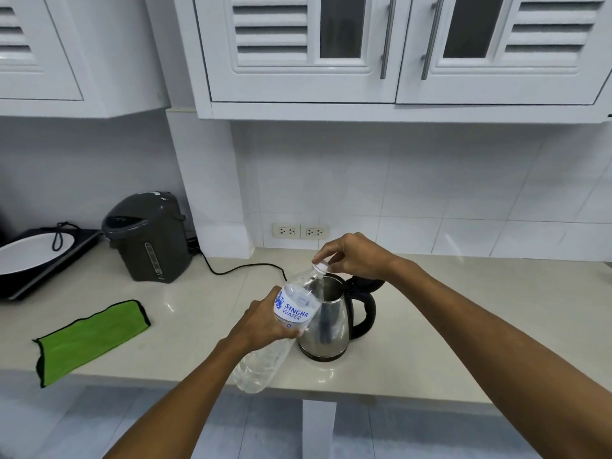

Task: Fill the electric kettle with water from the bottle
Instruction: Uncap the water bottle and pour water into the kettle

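A clear plastic water bottle [298, 303] with a white and blue label is tilted up to the right, its neck over the kettle's mouth. My left hand [261, 321] grips the bottle around its middle. My right hand [351, 253] has its fingertips pinched on the white cap [320, 266] at the bottle's top. The steel electric kettle [331, 329] with a black handle stands on the pale counter near the front edge, its lid up.
A green cloth [89, 339] lies at the counter's front left. A grey hot-water dispenser [149, 236] stands at the back left with its black cord [245, 268] running toward the kettle. A white pan [29, 253] sits on a black cooktop at far left. Wall sockets [300, 231] sit behind the kettle.
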### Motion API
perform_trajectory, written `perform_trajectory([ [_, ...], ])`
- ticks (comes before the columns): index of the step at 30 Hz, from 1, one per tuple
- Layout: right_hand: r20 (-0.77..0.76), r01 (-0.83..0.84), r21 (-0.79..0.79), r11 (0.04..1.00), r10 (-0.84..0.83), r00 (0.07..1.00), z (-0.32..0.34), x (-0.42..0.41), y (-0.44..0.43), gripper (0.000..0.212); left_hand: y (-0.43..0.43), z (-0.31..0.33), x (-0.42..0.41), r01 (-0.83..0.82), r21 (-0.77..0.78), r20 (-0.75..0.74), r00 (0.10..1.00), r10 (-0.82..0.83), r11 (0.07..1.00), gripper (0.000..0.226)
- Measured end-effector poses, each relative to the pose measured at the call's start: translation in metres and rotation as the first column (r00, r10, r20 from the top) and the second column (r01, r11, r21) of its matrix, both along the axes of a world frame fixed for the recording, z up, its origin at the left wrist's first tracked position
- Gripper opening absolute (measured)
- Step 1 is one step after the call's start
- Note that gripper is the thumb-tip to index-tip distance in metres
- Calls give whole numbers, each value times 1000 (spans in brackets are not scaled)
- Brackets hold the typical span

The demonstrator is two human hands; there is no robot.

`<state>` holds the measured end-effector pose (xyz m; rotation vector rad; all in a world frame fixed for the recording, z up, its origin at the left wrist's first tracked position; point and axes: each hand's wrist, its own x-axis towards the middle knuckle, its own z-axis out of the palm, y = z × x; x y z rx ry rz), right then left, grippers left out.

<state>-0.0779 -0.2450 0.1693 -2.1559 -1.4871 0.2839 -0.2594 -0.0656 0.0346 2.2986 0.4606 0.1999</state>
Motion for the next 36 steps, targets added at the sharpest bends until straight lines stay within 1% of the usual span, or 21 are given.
perform_trajectory([
  [4,0,-13,-34,999,13,1000,1,1,-2,29,-2,2,-3,13,11,2,1000,-13,1000,71],
  [8,34,23,-55,998,-21,999,-2,-2,-3,24,-5,4,-4,10,13,11,1000,-10,1000,70],
  [10,70,45,-67,997,-41,997,-4,-7,-1,26,-7,5,-2,0,10,17,1000,-1,1000,70],
  [13,188,114,-40,993,-105,977,-12,-14,5,34,-15,7,0,-26,7,37,999,26,1000,72],
  [14,243,134,-19,991,-126,962,-15,-15,7,38,-18,8,1,-34,5,45,998,34,999,72],
  [16,423,182,0,983,-165,891,-21,-20,9,43,-26,8,2,-47,5,62,997,47,999,72],
  [18,591,198,68,978,-199,782,-22,-23,7,26,-32,7,3,-52,26,73,996,50,998,72],
  [19,647,190,74,979,-192,738,-25,-23,7,32,-36,6,3,-50,44,75,996,46,998,73],
  [20,672,182,70,981,-181,718,-29,-21,5,46,-38,4,4,-51,61,73,996,46,997,73],
  [21,679,194,97,976,-207,704,-31,-17,4,51,-39,2,5,-53,70,71,996,48,996,74],
  [22,710,199,75,977,-192,677,-35,-16,2,48,-40,0,5,-56,78,70,996,50,995,75],
  [23,736,234,-17,972,-146,661,-31,-21,0,40,-42,-2,4,-57,83,74,996,51,995,77],
  [24,716,254,-98,962,-109,690,-32,-23,-2,31,-43,-3,4,-58,84,78,996,51,995,79],
  [25,688,278,-95,956,-139,712,-37,-21,-3,16,-45,-5,3,-56,81,83,995,49,995,81],
  [26,640,292,-35,956,-203,741,-39,-19,-5,10,-46,-7,3,-58,78,86,995,52,995,81],
  [27,524,348,9,937,-301,797,-36,-24,-5,34,-48,-8,3,-67,70,93,994,60,995,80],
  [28,403,396,6,918,-365,839,-33,-27,-6,49,-50,-9,2,-80,57,100,992,74,995,78],
  [29,284,426,6,905,-410,867,-30,-28,-6,56,-51,-10,2,-92,38,112,990,87,995,75],
  [32,-31,430,26,903,-429,903,-26,-32,-11,58,-58,-10,6,-124,-35,172,977,128,992,73],
  [34,-198,406,12,914,-395,897,-27,-37,-20,55,-68,-9,8,-144,-109,215,963,165,984,73],
  [36,-365,354,5,935,-328,871,-33,-39,-30,61,-80,-10,10,-147,-188,252,948,192,971,74],
])
